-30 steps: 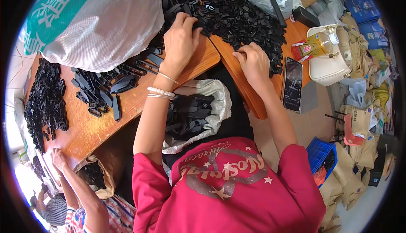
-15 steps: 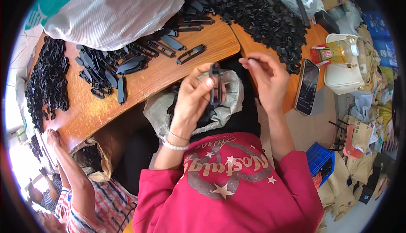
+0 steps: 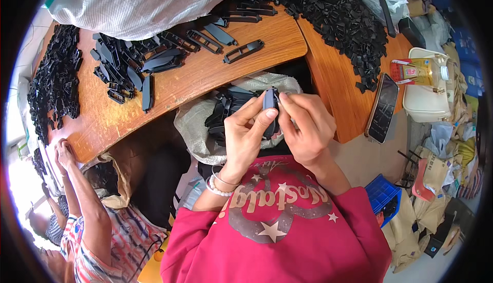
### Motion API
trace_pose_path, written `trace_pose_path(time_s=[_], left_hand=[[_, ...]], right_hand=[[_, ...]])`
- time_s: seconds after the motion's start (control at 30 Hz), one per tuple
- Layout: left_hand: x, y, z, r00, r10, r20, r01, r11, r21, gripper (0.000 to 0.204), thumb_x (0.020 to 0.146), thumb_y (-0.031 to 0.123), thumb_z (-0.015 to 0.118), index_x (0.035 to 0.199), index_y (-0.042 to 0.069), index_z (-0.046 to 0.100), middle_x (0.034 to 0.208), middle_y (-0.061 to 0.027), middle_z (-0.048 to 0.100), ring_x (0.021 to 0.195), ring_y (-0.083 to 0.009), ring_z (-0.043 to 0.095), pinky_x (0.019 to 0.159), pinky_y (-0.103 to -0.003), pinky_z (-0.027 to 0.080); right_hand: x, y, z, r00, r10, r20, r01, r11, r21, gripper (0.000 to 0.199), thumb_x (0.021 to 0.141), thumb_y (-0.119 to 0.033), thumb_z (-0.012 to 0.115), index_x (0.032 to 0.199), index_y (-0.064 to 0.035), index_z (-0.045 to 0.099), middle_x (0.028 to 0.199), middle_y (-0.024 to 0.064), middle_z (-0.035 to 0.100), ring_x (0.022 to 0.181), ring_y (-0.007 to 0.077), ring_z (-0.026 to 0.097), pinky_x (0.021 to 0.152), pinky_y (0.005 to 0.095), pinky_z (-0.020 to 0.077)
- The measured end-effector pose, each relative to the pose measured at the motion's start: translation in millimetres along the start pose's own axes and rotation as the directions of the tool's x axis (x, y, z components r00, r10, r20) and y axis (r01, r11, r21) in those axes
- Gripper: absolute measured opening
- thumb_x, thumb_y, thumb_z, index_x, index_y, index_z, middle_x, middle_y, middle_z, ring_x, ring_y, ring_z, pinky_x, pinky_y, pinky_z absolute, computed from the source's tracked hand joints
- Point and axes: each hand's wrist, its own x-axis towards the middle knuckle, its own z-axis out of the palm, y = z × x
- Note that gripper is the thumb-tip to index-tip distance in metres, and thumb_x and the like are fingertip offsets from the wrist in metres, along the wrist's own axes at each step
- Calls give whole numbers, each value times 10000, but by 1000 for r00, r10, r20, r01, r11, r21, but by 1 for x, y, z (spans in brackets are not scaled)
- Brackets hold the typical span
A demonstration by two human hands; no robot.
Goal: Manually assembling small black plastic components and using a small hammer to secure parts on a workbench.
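The tabletop [image 3: 179, 85] carries a white bag [image 3: 144, 8] toward its far side. An open sack [image 3: 192, 137], black parts inside, sits below the near edge. The hands work above this sack, off the near right corner. Left hand [image 3: 245, 135] — fingers clamped on a black case [image 3: 268, 101]. Right hand [image 3: 309, 126] — fingers curled against its upper end; their grip cannot be told.

Black part [image 3: 268, 101] (orange-brown table [image 3: 280, 39])

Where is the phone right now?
In the head view, the phone lies at the right, between the heap of small black parts and the white handbag.
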Motion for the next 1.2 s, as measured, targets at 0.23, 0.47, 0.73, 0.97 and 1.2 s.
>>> trace_pose_path(time_s=[0.23,0.47,0.73,0.97,1.2], left_hand=[[-4,3,2,967,255,24,-241,874,421,326,954,170,594,1206,-37,610,766,-9,500,642,-66,390,525,-225,321],[-3,6,-4,997,50,50,-59,979,197,307,980,205,560,1149,-41,632,766,5,521,610,-44,411,481,-210,312],[37,46,-28,990,-116,76,69,890,450,391,1010,294,494,837,-17,656,618,-42,574,493,-97,511,454,-248,399],[98,68,-68,810,390,439,-298,-370,880,366,764,5,581,1125,68,598,888,-113,514,805,-249,603,605,-361,488],[109,74,-76,739,360,569,-417,-418,807,272,750,30,597,1019,67,586,865,-74,525,774,-228,615,600,-340,500]], right_hand=[[3,-8,-7,996,-59,69,60,998,-20,339,701,142,646,1030,61,666,873,141,617,743,279,632,597,343,518],[0,5,-10,978,1,208,-39,983,179,426,703,94,628,1120,10,653,976,123,593,812,282,607,623,344,507],[9,32,5,966,-64,250,35,992,118,342,698,-6,712,1028,-75,654,1029,67,609,957,264,593,780,375,423],[26,41,45,975,16,221,7,995,-101,284,734,37,678,1012,-23,668,977,75,596,934,274,557,784,382,410],[36,36,62,987,91,133,-71,986,-148,317,778,17,655,1090,-42,646,1013,94,593,962,276,555,836,385,413]])
